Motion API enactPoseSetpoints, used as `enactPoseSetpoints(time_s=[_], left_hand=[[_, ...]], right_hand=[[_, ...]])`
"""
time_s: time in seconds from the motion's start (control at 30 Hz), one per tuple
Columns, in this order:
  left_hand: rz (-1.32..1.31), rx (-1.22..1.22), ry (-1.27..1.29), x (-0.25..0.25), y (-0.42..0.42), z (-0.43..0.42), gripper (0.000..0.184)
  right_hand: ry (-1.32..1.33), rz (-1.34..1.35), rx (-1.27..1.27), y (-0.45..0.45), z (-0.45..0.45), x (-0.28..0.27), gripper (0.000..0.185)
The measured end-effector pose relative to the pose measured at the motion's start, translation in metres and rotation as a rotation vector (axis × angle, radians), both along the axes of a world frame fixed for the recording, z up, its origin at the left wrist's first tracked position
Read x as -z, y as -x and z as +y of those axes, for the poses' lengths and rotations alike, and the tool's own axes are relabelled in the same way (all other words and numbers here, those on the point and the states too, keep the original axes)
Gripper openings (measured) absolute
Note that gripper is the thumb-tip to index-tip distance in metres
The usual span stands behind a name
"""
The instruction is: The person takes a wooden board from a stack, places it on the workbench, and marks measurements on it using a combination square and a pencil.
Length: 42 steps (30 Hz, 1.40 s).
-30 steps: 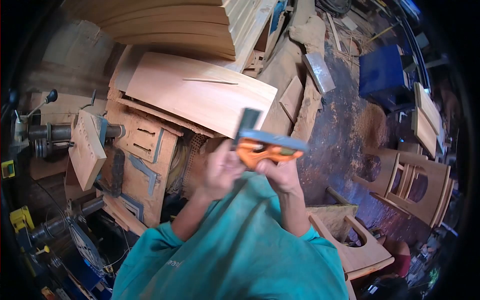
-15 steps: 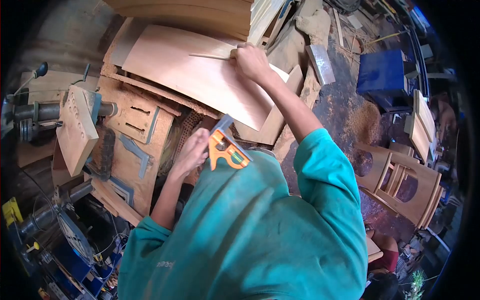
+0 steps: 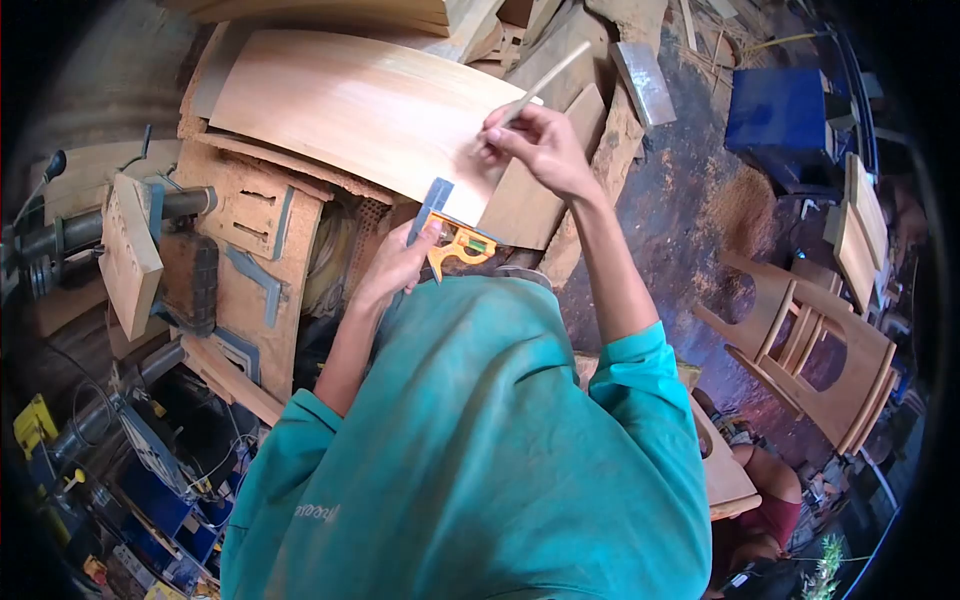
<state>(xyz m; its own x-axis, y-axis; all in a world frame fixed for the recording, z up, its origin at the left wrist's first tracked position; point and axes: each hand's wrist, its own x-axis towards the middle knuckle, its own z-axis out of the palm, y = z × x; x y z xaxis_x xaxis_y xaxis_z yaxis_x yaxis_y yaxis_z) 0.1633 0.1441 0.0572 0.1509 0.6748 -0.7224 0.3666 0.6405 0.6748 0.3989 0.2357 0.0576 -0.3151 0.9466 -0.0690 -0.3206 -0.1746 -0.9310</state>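
Note:
My left hand (image 3: pixel 392 262) is closed around the blade of a combination square (image 3: pixel 462 248), which has an orange head and a green level vial. The blade's end lies over the near edge of a pale, smooth wooden panel (image 3: pixel 330 100). My right hand (image 3: pixel 540 150) grips a slim, pale pencil (image 3: pixel 552 74), its long end pointing up and away. That hand hovers by the panel's right end, fingers curled, the fingertips slightly blurred. Whether the pencil's lower end touches the panel I cannot tell.
A metal plate (image 3: pixel 645 84) lies right of the bench. Beyond are a blue box (image 3: pixel 778 118), sawdust (image 3: pixel 742 195) and wooden chair parts (image 3: pixel 815 350). A drilled wooden block (image 3: pixel 130 258) and machine pipes stand at left. Another person (image 3: pixel 768 490) is at lower right.
My right hand has drawn back toward me and to the right, and the pencil has swung from pointing left to pointing up right. My left hand has raised the square against the panel's edge.

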Motion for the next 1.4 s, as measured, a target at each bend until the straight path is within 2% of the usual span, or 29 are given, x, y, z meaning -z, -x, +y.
enactPoseSetpoints(time_s=[0.07, 0.17, 0.2, 0.4, 0.53, 0.63, 0.77, 0.87, 1.17, 1.3, 1.4], left_hand=[[0.052, 0.021, 0.002, -0.006, -0.005, 0.002, 0.052], [-0.010, 0.089, -0.079, 0.036, 0.011, 0.007, 0.054], [-0.051, 0.088, -0.403, 0.042, 0.005, 0.006, 0.049], [-0.021, -0.020, -0.180, 0.016, -0.006, 0.006, 0.037], [-0.022, 0.035, -0.141, 0.006, -0.016, 0.007, 0.035], [-0.034, -0.077, -0.257, 0.027, -0.018, 0.000, 0.032], [-0.018, -0.125, -0.229, 0.015, -0.025, -0.001, 0.029], [0.085, -0.092, -0.141, 0.005, -0.030, 0.001, 0.028], [0.054, -0.086, -0.207, 0.011, -0.029, -0.001, 0.027], [0.066, -0.107, -0.224, 0.012, -0.030, -0.001, 0.028], [0.092, -0.085, -0.215, 0.013, -0.030, -0.002, 0.028]], right_hand=[[0.012, 0.016, -0.026, 0.007, -0.001, 0.014, 0.008], [-0.008, 0.002, -0.029, 0.013, 0.000, 0.030, 0.007], [-0.014, 0.025, -0.023, 0.015, 0.000, 0.034, 0.007], [0.010, 0.042, -0.011, 0.018, -0.001, 0.037, 0.008], [-0.007, -0.010, -0.058, 0.019, 0.001, 0.042, 0.008], [-0.012, -0.081, -0.068, 0.019, 0.002, 0.042, 0.010], [-0.084, -0.164, -0.081, 0.021, 0.002, 0.038, 0.014], [-0.037, -0.020, -0.053, 0.020, 0.001, 0.037, 0.014], [-0.051, -0.062, -0.163, 0.014, 0.001, 0.035, 0.012], [0.002, -0.020, -0.132, 0.013, -0.003, 0.032, 0.011], [-0.069, -0.065, -0.128, 0.013, -0.004, 0.041, 0.010]])
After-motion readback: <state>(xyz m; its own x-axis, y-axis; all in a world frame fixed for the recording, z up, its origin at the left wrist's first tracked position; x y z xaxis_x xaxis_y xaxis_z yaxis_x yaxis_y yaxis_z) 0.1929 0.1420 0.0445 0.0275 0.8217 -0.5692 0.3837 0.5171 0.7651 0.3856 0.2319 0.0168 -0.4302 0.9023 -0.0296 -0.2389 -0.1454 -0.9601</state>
